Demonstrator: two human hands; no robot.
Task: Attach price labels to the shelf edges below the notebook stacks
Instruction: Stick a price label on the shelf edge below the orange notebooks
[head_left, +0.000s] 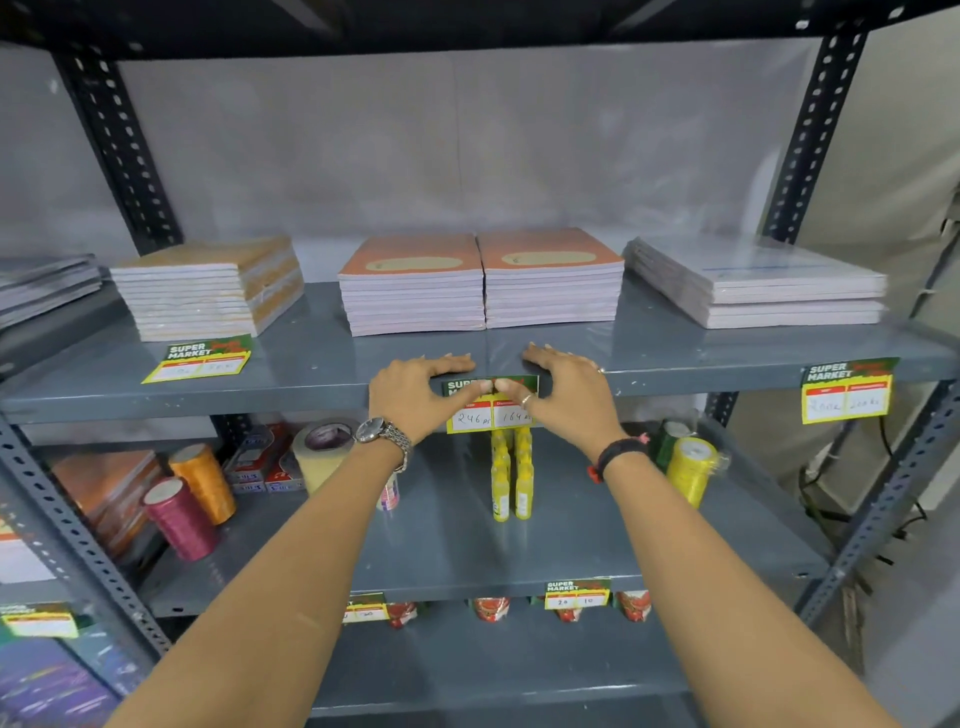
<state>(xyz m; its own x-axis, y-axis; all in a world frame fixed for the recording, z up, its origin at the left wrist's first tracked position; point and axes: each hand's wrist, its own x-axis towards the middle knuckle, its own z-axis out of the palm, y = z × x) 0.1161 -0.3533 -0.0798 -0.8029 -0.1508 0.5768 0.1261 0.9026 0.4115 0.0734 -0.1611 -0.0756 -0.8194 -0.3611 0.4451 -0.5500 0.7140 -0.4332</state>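
Grey shelf edge (208, 401) | left hand (410, 389), right hand (567, 396) spread | pressing price label (491, 418)

Green-yellow price label (472, 418) hangs on shelf edge (208, 402) below orange notebook stacks (413, 296).

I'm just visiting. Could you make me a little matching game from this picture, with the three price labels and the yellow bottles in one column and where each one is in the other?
Things:
1. left label
2. middle label
3. right label
4. yellow bottles

Places:
A. on the lower shelf
B. hanging from the shelf edge, no hand on it
C. lying flat on top of the upper shelf
D. pressed to the shelf edge by the left hand and right hand

Pairs: 1-C, 2-D, 3-B, 4-A
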